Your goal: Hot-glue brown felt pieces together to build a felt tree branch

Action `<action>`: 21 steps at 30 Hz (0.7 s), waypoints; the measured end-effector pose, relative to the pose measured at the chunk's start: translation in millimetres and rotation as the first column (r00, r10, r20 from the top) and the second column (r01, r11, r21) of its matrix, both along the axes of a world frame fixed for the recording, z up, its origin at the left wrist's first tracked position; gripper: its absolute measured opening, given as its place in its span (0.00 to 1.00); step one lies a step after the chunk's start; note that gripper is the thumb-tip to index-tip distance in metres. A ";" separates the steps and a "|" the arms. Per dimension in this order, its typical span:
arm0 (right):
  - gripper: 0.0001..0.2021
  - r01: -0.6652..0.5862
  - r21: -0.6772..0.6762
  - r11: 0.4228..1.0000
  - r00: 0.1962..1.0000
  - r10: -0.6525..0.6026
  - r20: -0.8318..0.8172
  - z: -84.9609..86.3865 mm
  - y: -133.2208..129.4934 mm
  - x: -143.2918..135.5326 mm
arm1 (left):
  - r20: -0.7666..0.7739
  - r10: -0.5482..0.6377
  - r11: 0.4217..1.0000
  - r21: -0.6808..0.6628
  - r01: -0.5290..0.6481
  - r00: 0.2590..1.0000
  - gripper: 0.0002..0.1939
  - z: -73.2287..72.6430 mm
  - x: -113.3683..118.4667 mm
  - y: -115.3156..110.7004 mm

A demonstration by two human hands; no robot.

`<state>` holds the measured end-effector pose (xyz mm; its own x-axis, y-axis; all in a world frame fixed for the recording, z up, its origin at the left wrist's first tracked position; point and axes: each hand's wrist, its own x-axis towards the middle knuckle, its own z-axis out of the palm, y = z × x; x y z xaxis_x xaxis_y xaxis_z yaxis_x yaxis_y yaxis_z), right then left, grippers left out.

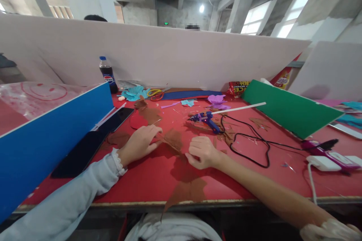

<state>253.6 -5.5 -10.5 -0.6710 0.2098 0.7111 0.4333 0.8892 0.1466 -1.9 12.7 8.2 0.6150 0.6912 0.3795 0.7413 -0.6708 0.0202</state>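
My left hand (143, 141) is closed, thumb and fingers pinching the upper end of a thin stick (171, 144) with brown paper along it. The stick slants down to the right, toward my other hand. My right hand (202, 152) is curled into a loose fist at the lower end, where brown paper (183, 156) runs to its fingertips. Its palm side is hidden. Below, a torn brown paper sheet (186, 192) lies at the table's front edge and hangs partly over it. Behind my right hand rests a blue glue gun (209, 120) with a white glue stick in its back.
Blue board (56, 135) and green board (291, 109) stand either side on the red table (135, 188). A dark phone (118, 118), scissors (157, 95), cola bottle (107, 75) and paper scraps lie around. A black cable (267, 150) loops right toward a power strip (336, 158).
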 end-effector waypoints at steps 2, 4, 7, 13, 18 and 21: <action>0.14 -0.010 0.011 1.000 1.000 0.010 0.011 -1.8 -3.4 -2.2 | 0.037 0.047 0.997 0.062 -0.049 0.998 0.10 -2.3 3.8 1.1; 0.14 -0.025 0.014 1.000 1.000 0.025 0.012 -2.9 -9.6 -6.2 | 0.085 0.081 0.989 0.115 -0.091 0.993 0.07 -4.8 7.8 1.7; 0.12 -0.059 0.013 0.998 0.998 0.058 0.036 -1.7 -20.4 -15.1 | 0.144 0.129 0.976 0.158 -0.152 0.981 0.05 -8.0 12.7 1.7; 0.15 0.007 -0.064 0.998 0.985 0.004 0.172 1.7 -22.2 -27.8 | 0.149 -0.029 0.999 0.040 0.023 0.988 0.03 -9.2 16.2 3.0; 0.14 0.157 -0.141 0.978 0.973 -0.128 0.192 -0.5 -11.3 -24.4 | 0.026 -0.145 0.989 0.000 0.145 0.989 0.08 -11.3 15.7 6.2; 0.14 0.236 -0.190 0.953 0.963 -0.203 0.179 -1.8 -7.3 -20.6 | -0.004 -0.174 0.985 0.001 0.174 0.985 0.11 -12.9 14.8 5.9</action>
